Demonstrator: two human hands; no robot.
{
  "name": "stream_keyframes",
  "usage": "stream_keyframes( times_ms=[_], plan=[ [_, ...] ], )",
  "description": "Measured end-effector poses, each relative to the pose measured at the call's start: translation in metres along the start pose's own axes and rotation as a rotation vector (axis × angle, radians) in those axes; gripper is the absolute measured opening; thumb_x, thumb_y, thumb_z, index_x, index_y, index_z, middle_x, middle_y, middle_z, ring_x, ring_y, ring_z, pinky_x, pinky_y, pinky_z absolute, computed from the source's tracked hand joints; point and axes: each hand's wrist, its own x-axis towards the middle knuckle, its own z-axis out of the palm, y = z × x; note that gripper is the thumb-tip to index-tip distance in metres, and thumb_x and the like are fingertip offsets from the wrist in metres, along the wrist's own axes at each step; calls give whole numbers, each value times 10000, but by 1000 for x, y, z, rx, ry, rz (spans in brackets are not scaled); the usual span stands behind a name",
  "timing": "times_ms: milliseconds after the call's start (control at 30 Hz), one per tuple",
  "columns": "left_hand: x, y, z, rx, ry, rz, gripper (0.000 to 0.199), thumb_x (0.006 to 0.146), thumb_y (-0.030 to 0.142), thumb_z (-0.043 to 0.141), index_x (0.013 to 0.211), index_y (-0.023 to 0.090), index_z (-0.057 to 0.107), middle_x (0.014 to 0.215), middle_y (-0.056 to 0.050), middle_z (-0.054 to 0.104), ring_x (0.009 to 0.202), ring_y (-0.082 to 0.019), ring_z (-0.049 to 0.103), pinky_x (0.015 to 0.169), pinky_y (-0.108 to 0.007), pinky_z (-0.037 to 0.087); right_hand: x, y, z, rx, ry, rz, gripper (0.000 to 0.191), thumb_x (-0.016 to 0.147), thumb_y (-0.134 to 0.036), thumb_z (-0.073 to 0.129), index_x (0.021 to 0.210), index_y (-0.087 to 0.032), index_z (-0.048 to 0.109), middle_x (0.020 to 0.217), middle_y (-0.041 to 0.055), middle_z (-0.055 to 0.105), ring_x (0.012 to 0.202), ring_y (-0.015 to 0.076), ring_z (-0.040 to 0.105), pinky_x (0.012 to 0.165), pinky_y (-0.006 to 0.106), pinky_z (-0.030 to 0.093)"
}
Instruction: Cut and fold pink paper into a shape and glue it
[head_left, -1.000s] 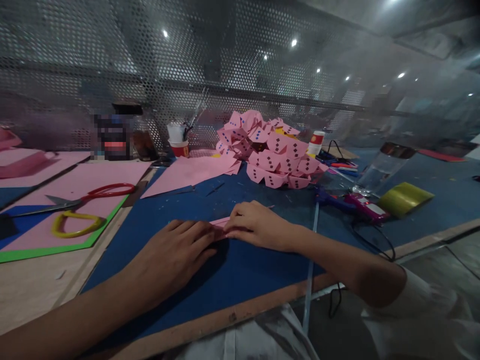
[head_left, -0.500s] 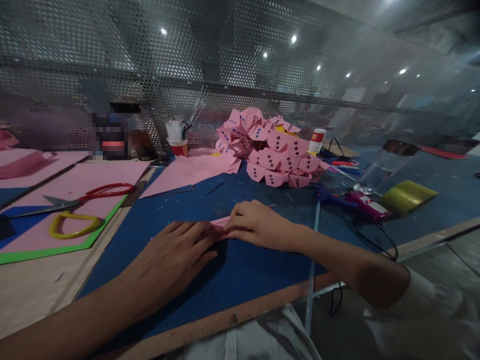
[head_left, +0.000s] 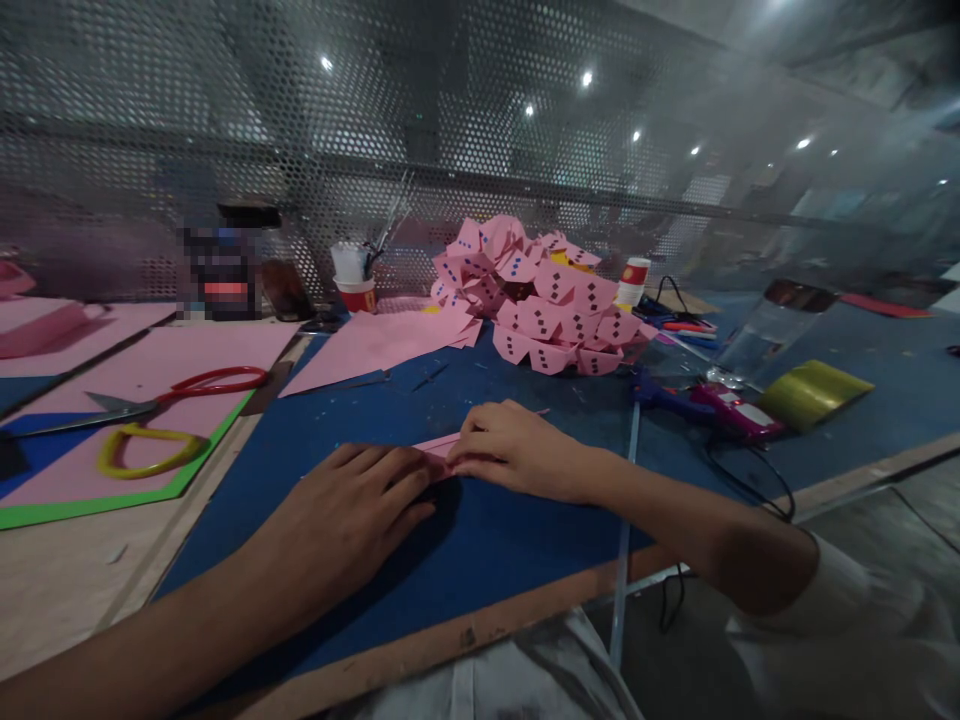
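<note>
At the middle of the frame, a folded-looking pink paper strip lies low over the blue surface; the left hand rests on its near end, fingers outstretched, thumb free, seemingly to steady it. The right hand pinches it just beside, probably for finer control, though the fingertips are partly hidden.

Hidden/cropped

Narrow pink paper strip: mostly covered by the bare left hand and bare right hand, full outline unreadable. Dark object at back left: pixelated, can't identify. Pink boxy item: cropped by left edge. Grey perforated metal screen: blurred at right.
</note>
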Motion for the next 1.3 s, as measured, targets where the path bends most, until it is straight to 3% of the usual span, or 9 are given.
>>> stream_keyframes(
  times_ms=[733, 1033, 1300],
  plan=[
    [2, -1, 0, -39, 32, 0, 261, 1035, 344, 494, 1184, 257, 689, 1185, -65, 695, 1012, -253, 649, 851, -417, 441, 0, -2, 1, -1, 7, 2, 206, 1021, -315, 550, 1082, -217, 721, 1094, 75, 667, 1080, 196, 589, 889, 344, 364],
    [7, -2, -2, -158, 0, -130, 245, 1022, 344, 508, 1126, 269, 717, 1141, -58, 681, 993, -254, 607, 862, -427, 469, 1, -3, 0, 17, 7, 16, 197, 1014, -310, 564, 1080, -219, 726, 1080, 67, 666, 1057, 191, 597, 870, 337, 353],
    [16, -4, 1, -360, 73, -221, 273, 1030, 292, 472, 1027, 248, 742, 1057, -58, 669, 971, -219, 567, 839, -373, 469, 5, -6, 0, 95, 12, 107, 165, 985, -272, 600, 1023, -209, 748, 1038, 61, 667, 1007, 188, 604, 859, 323, 384]
  ],
)
